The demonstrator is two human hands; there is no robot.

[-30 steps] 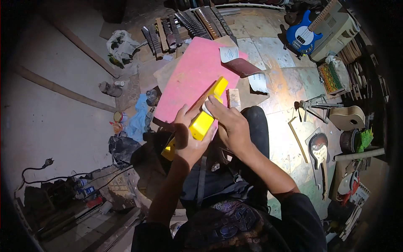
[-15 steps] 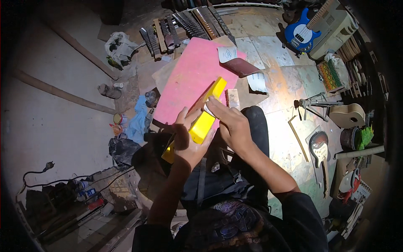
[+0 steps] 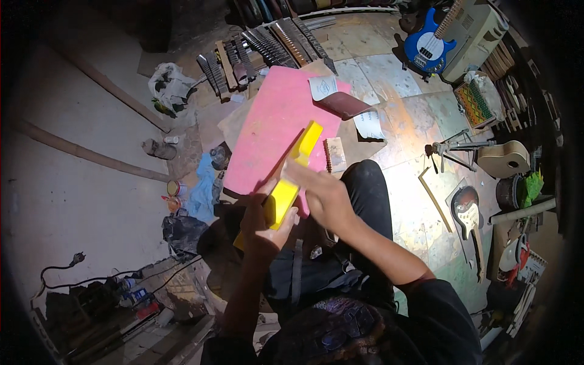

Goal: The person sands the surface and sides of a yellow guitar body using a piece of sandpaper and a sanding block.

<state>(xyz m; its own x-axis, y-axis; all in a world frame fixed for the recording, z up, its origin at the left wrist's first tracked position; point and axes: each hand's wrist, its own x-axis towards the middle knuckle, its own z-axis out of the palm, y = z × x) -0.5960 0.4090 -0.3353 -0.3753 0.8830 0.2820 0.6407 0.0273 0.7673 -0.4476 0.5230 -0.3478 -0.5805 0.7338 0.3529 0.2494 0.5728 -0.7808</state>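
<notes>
Nearest the camera, the left hand point(image 3: 267, 222) is seen closed around the lower part of a long yellow piece point(image 3: 291, 182), the thumb and fingers wrapped across its width so that it is gripped firmly. Just beside it, at about three o'clock, the right hand point(image 3: 325, 196) is laid flat and open on the same piece, its fingers point(image 3: 298, 172) stretched along the upper face toward ten o'clock; whether anything is pinched beneath the palm cannot be told.

The yellow piece is held over the lap, above the dark-trousered knee point(image 3: 365, 182). Its long axis is set from about seven o'clock, where the near end is hidden under the left hand, to about one o'clock, where the far end point(image 3: 310, 135) points away from the body. Both hands are in contact with it; the left is placed nearer the near end, the right further up the shaft.

Beyond the far end a pink board point(image 3: 277, 121) is spread on the floor, the yellow tip overlapping it. Farther off at twelve o'clock a row of dark necks point(image 3: 267, 48) is laid, and at one o'clock a blue guitar point(image 3: 426, 45) lies well apart.
</notes>
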